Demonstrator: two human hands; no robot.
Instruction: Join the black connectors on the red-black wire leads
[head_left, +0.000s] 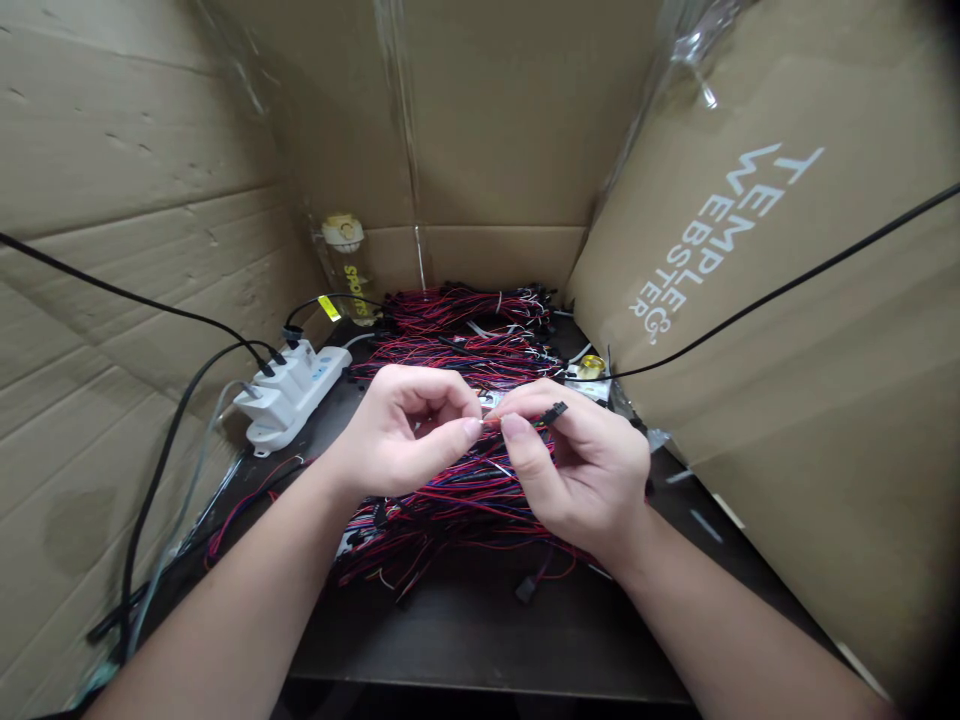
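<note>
My left hand [420, 430] pinches the thin end of a wire between thumb and forefinger. Close beside it, my right hand [577, 465] grips a red wire [491, 421] between thumb and fingers, and a small black connector [553, 412] sticks up from among those fingers. The fingertips of both hands nearly meet over a heap of red, blue and black wires [457, 515]. Whether both hands hold the same wire is too small to tell. Another black connector [526, 588] lies on the dark table [465, 640] at the near side of the heap.
More wire bundles [465, 310] lie behind my hands. A white power strip [296, 395] with plugged-in cables stands at left, with a clear bottle [349, 270] behind. A yellow roll [591, 366] sits at right. Cardboard walls [495, 120] enclose three sides, and a black cable [787, 278] crosses the right.
</note>
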